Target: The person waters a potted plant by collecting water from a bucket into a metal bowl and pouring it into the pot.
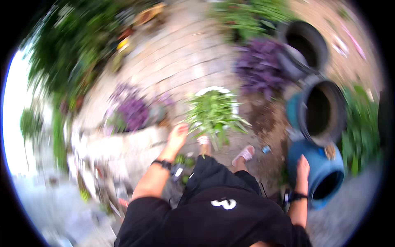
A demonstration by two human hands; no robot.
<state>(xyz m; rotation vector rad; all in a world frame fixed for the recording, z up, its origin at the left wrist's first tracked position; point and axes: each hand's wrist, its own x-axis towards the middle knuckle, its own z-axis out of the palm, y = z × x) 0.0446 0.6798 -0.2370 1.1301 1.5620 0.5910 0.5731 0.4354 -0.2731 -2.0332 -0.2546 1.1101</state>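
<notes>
A white container (235, 106), heaped with long green leafy stems (213, 108), lies before me, just beyond my feet. My left hand (179, 131) is at the near left edge of the stems; blur hides whether it touches or grips any. Off to the right, my right hand (303, 166) hangs beside a blue plastic barrel (314, 159), with no held object visible and its fingers blurred.
Two dark-rimmed round vessels (338, 111) (322, 46) stand beyond the barrel. Purple-leaved plants (260, 66) grow beside them, and a potted purple plant (132, 114) is at left. Paving bricks (185, 58) stretch ahead. Watermelons (185, 160) lie near my left foot.
</notes>
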